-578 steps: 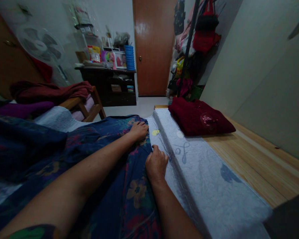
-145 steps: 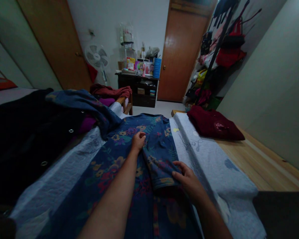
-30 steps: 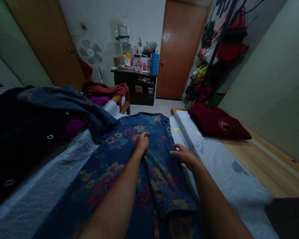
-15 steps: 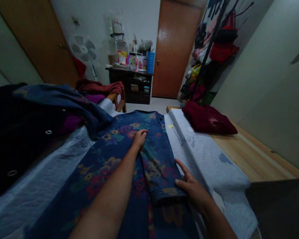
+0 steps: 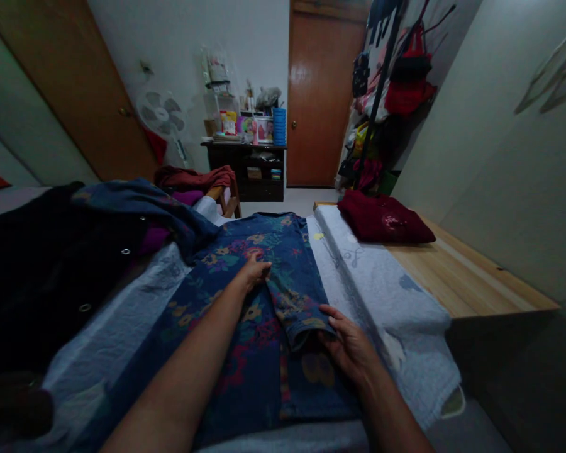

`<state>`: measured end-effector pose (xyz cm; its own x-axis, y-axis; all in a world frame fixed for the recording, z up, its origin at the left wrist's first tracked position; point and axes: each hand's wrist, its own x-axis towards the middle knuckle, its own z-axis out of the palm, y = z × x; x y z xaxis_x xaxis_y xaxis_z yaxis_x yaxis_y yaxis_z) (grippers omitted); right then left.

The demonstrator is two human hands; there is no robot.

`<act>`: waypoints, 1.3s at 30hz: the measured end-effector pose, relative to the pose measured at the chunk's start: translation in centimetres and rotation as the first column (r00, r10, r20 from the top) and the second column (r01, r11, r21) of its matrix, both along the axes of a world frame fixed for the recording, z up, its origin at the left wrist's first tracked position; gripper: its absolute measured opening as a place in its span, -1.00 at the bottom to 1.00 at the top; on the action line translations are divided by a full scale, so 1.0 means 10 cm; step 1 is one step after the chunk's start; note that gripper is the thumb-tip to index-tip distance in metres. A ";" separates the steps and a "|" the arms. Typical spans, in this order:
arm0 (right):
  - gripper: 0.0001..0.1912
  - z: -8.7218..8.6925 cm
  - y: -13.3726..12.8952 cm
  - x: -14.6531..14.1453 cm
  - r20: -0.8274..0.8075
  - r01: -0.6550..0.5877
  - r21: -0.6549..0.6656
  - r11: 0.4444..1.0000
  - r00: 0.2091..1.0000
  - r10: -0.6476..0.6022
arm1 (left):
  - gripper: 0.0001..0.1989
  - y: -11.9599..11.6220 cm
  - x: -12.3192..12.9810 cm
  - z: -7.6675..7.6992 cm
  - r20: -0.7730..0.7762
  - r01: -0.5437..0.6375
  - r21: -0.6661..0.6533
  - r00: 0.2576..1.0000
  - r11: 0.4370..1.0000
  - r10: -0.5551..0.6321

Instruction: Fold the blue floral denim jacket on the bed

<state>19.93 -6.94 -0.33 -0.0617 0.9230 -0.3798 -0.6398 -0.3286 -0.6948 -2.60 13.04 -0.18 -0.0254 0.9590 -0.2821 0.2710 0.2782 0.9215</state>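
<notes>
A dark blue floral jacket point(image 5: 231, 371) is spread over the bed, one sleeve point(image 5: 302, 270) folded in along its body. My right hand point(image 5: 349, 346) grips that sleeve's cuff, thumb beneath and fingers on top, and the cuff's end gapes a little. My left hand point(image 5: 255, 270) is closed at the sleeve's inner edge, higher up; its fingertips are partly hidden, and it seems to pinch the cloth. The other sleeve point(image 5: 146, 204) stretches left across a heap of dark clothing.
Black cloth with metal eyelets point(image 5: 51, 264) lies on the left. At right, a folded maroon garment point(image 5: 382, 217) rests partly on a wooden board point(image 5: 453, 277) beside the pale bedsheet point(image 5: 387, 308). Farther off stand a fan point(image 5: 163, 113), a dark cabinet point(image 5: 245, 173) and a door point(image 5: 323, 94).
My right hand has closed on the cuff, lifting and turning it slightly. My left hand has shifted a little left along the sleeve. The whole view has tilted and moved somewhat.
</notes>
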 end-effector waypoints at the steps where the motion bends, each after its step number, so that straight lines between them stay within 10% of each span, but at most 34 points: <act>1: -0.62 0.00 -0.01 0.00 0.007 -0.009 0.008 1.000 1.000 0.009 | -0.38 -0.16 -0.01 0.02 0.019 0.014 -0.026 1.000 1.000 -0.014; 11: -0.46 0.16 -0.16 -0.06 0.125 -0.026 0.066 0.997 0.992 0.018 | -0.53 -1.57 0.38 -0.02 0.107 0.193 0.078 0.974 0.978 -0.200; 15: -0.36 0.08 -0.22 -0.07 0.442 -0.073 0.126 0.989 0.897 0.010 | -0.50 -1.69 0.35 -0.11 -0.034 0.140 0.164 0.990 0.977 -0.136; 22: -0.42 -0.19 -0.32 -0.08 0.905 -0.249 0.390 0.886 0.283 -0.319 | -0.68 -1.92 0.27 -0.18 -0.221 0.083 0.406 0.975 0.910 0.010; 28: -0.42 -0.28 -0.34 -0.10 0.894 -0.215 0.425 0.879 0.255 -0.369 | -0.44 -2.14 0.29 -0.20 -0.391 0.340 0.532 0.911 0.776 -0.131; 34: -0.48 -0.28 -0.36 -0.08 0.886 -0.160 0.441 0.883 0.237 -0.399 | -0.69 -2.15 0.31 -0.18 -0.514 0.257 0.568 0.853 0.782 0.093; 39: -0.52 -0.28 -0.38 -0.09 0.884 -0.178 0.458 0.871 0.192 -0.426 | -0.66 -2.20 0.30 -0.14 -0.580 0.386 0.561 0.815 0.732 0.015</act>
